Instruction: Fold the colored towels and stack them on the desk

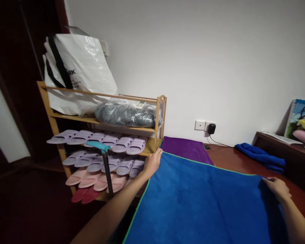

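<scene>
Spreading out, it seems, a broad green-edged blue cloth [203, 200] at five o'clock from centre, the person is pinching one far corner in the bare left hand [153, 163] at six and gripping the edge's other end in the bare right hand [278, 189] at four. A flat purple cloth [185, 148] is lying just beyond. The next move is probably calling for even tension.

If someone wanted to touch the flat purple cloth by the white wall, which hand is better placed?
Left, I'd judge. The left hand holds a corner of the green-edged blue cloth close to the purple cloth; the right hand, further along that edge, is farther away.
</scene>
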Action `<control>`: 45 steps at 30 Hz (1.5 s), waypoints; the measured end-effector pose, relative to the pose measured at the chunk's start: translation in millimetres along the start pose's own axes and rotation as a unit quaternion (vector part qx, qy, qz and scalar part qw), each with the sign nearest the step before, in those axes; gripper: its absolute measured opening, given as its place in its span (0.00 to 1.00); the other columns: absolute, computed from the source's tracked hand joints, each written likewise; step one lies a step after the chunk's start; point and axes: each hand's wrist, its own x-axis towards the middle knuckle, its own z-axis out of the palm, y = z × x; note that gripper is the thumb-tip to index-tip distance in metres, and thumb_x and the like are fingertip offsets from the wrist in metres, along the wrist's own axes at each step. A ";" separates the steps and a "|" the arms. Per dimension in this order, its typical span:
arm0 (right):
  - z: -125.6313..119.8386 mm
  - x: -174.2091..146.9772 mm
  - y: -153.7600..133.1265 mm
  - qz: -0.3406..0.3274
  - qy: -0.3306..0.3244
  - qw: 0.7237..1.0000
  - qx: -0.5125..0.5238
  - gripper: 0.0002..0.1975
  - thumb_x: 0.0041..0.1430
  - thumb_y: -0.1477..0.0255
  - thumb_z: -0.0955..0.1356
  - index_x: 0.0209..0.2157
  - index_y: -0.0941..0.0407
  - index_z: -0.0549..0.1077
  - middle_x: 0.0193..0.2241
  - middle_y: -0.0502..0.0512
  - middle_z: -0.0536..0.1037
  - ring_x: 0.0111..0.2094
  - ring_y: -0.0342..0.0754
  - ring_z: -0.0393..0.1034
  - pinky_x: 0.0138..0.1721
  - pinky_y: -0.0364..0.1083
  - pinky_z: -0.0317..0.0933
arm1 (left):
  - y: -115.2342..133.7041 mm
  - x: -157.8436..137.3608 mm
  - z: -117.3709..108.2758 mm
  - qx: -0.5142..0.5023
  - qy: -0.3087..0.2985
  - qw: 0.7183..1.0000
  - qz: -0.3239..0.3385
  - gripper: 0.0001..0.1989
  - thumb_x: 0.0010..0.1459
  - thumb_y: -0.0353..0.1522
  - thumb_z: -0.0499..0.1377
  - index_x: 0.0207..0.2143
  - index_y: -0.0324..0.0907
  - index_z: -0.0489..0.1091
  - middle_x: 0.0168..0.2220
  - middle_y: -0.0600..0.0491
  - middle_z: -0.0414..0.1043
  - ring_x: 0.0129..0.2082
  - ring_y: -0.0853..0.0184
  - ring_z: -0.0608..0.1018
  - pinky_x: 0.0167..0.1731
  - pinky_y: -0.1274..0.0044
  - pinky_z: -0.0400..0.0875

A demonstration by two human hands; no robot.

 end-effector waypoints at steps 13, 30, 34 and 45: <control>-17.8 -5.7 -38.0 0.004 0.051 0.994 0.098 0.32 0.52 0.50 0.52 0.48 0.55 0.66 0.45 0.73 0.71 0.51 0.69 0.63 0.49 0.63 0.56 | 8.4 37.8 -11.7 0.154 0.006 0.988 0.019 0.14 0.67 0.33 0.44 0.46 0.47 0.67 0.38 0.48 0.74 0.37 0.59 0.76 0.36 0.73 0.62; 32.9 -171.2 -201.3 -0.476 -0.145 0.865 0.060 0.26 0.61 0.51 0.51 0.59 0.38 0.56 0.61 0.42 0.58 0.62 0.47 0.50 0.60 0.55 0.44 | 38.0 -1.7 67.6 0.159 -0.159 0.963 0.150 0.26 0.66 0.45 0.42 0.61 0.45 0.57 0.62 0.44 0.54 0.62 0.55 0.56 0.56 0.58 0.51; 45.1 -137.4 -169.1 -0.412 -0.176 0.893 0.036 0.30 0.60 0.48 0.50 0.61 0.42 0.54 0.63 0.47 0.53 0.63 0.48 0.46 0.60 0.56 0.45 | 26.4 -2.1 63.3 0.166 -0.146 0.967 0.127 0.28 0.66 0.47 0.40 0.61 0.44 0.57 0.62 0.43 0.55 0.63 0.56 0.55 0.57 0.57 0.50; 14.0 -58.2 8.1 -0.214 -0.110 0.971 0.021 0.38 0.55 0.46 0.50 0.62 0.51 0.54 0.62 0.53 0.56 0.61 0.53 0.52 0.59 0.55 0.51 | 45.2 -74.7 -12.2 0.088 -0.241 0.938 0.234 0.30 0.65 0.50 0.41 0.66 0.51 0.41 0.67 0.52 0.39 0.65 0.59 0.47 0.60 0.61 0.45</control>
